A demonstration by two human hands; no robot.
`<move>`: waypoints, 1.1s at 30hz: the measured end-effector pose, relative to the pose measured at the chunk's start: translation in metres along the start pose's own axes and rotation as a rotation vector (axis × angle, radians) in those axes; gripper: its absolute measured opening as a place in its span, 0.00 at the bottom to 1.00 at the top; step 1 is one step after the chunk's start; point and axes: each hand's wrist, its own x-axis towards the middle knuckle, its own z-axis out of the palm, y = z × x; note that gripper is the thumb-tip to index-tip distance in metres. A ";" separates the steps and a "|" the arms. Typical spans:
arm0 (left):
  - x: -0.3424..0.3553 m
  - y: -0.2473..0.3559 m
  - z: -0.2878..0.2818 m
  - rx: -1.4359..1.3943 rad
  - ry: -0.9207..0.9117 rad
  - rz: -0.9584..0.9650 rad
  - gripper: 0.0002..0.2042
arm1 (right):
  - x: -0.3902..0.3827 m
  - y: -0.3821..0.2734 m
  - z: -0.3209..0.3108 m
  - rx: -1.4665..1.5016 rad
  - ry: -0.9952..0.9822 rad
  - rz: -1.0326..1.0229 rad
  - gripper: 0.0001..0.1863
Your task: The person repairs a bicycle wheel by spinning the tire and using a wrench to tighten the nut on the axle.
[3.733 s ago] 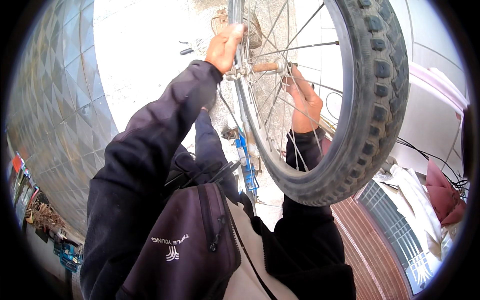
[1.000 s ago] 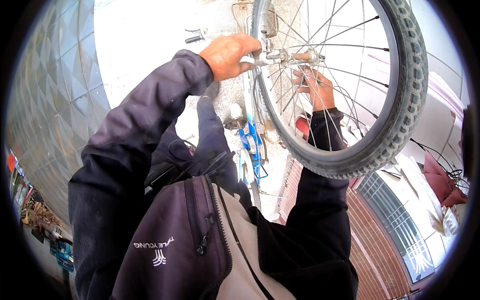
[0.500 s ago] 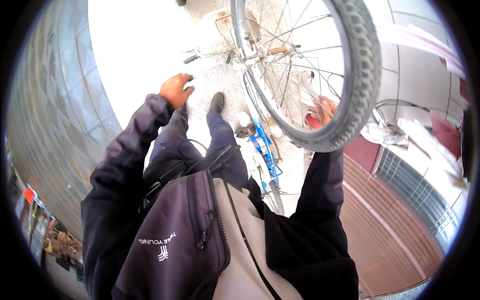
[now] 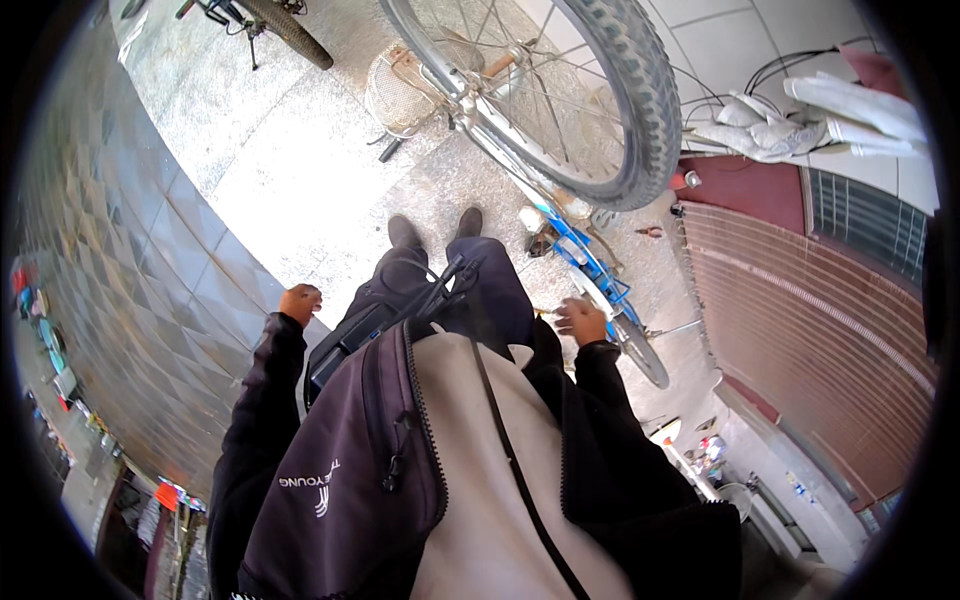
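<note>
My left hand (image 4: pixel 301 303) hangs beside my left thigh, empty, its fingers loosely curled and apart. Low on the other side is my right hand (image 4: pixel 582 321), its fingers spread, holding nothing. It is nearest to a blue and white bicycle frame (image 4: pixel 580 253), though I cannot tell whether they touch. A large bicycle wheel with a knobby tyre (image 4: pixel 651 110) looms closest to me at the top. The bicycle's other wheel (image 4: pixel 643 350) shows lower down, past my right hand. A wire basket (image 4: pixel 388 95) and a black handlebar grip (image 4: pixel 390 150) sit below the large wheel.
Red-handled pliers (image 4: pixel 651 231) lie on the floor at right. Near the wall stands a small red cylinder (image 4: pixel 686 180). White cloths (image 4: pixel 765 130) and cables lie above a brown slatted shutter (image 4: pixel 810 300). Another bicycle (image 4: pixel 285 30) stands at the far left.
My right hand has left the large wheel and dropped toward my right side. My left hand has lowered. The view has shifted, bringing the other bicycle and the pliers into sight.
</note>
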 end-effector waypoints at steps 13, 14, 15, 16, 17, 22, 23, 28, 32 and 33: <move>-0.016 0.049 0.021 0.040 -0.029 0.015 0.13 | 0.025 0.078 0.016 -0.014 -0.082 -0.003 0.16; -0.012 0.051 0.023 0.033 -0.044 0.027 0.13 | 0.022 0.084 0.010 0.101 -0.073 0.088 0.16; -0.014 0.064 0.028 0.040 -0.059 0.037 0.13 | 0.022 0.090 0.003 0.146 -0.065 0.069 0.16; -0.018 0.076 0.034 0.047 -0.074 0.048 0.13 | 0.021 0.104 -0.003 0.163 -0.030 0.074 0.16; -0.017 0.079 0.033 0.068 -0.092 0.056 0.13 | 0.018 0.109 -0.004 0.168 -0.014 0.096 0.16; 0.005 0.088 0.024 0.406 -0.161 0.236 0.14 | -0.007 0.159 0.008 0.386 0.070 0.150 0.14; 0.012 0.091 0.019 0.487 -0.168 0.273 0.15 | -0.013 0.177 0.017 0.420 0.097 0.150 0.13; 0.034 0.119 -0.011 0.732 -0.221 0.396 0.18 | -0.075 0.225 0.102 0.273 0.190 0.253 0.15; 0.059 0.093 -0.044 0.864 -0.361 0.293 0.19 | -0.106 0.270 0.153 0.139 0.207 0.181 0.15; 0.061 0.089 -0.045 0.907 -0.380 0.237 0.19 | -0.115 0.280 0.164 0.204 0.212 0.193 0.15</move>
